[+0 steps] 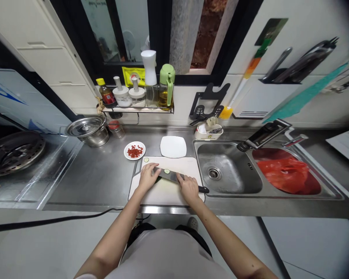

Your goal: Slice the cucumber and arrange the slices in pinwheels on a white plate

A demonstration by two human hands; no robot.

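Note:
My right hand (188,187) is closed round the black handle of a cleaver-style knife (170,175), whose broad blade lies across the white cutting board (165,192). A cucumber slice (166,171) sticks to the blade. My left hand (147,176) has its fingers curled down on a green cucumber (157,179), mostly hidden beneath the fingers and blade. Another cut slice (146,159) lies on the board's far left corner.
Behind the board sit a small plate of red chilli pieces (134,150) and an empty white plate (173,147). A steel sink (227,168) is to the right, with a red bag in the second basin (283,172). A lidded pot (88,130) and a condiment shelf (138,109) stand at the back left.

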